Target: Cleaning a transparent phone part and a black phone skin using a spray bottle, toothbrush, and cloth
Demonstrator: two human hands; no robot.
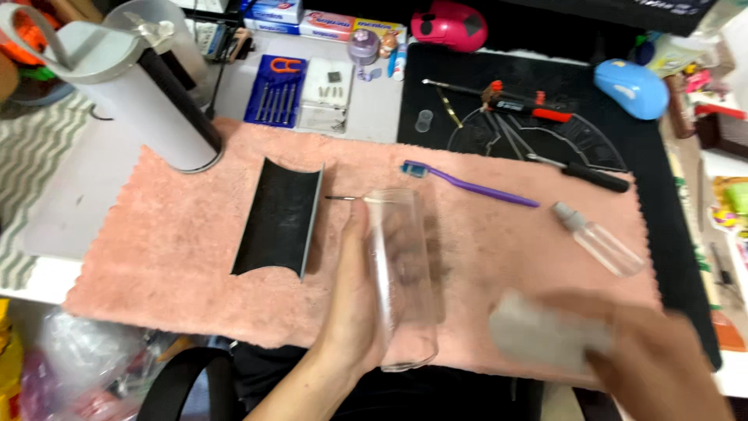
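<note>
My left hand grips a clear curved plastic panel and holds it lengthwise above the pink towel. My right hand, blurred by motion at the lower right, holds a pale grey cloth pad just to the right of the panel. A black curved panel lies on the towel left of my left hand. Past the panel's far end a thin metal pin rests on the towel.
A white cylinder device stands at the towel's far left corner. A purple toothbrush, a small clear spray bottle, a black screwdriver, a blue screwdriver set and a blue mouse lie further back.
</note>
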